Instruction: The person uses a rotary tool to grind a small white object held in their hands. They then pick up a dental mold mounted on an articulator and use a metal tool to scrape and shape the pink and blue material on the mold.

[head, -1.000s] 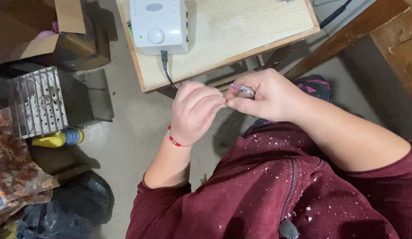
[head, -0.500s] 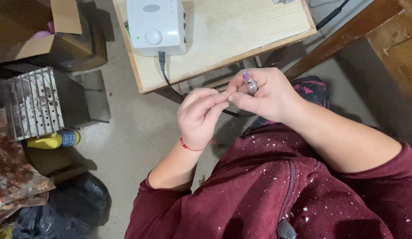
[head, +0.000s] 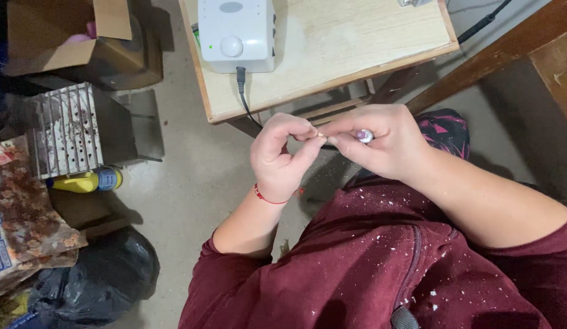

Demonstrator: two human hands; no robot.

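Pale wooden table [head: 332, 67]; right hand [head: 381, 143] pinches metal handpiece [head: 364, 135]

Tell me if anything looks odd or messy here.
White flecks are scattered over the maroon top, like dust or chips. On the floor, a yellow bottle lies on its side beside a rusty grille. The left hand and right hand meet over a tiny piece; nothing there looks damaged.
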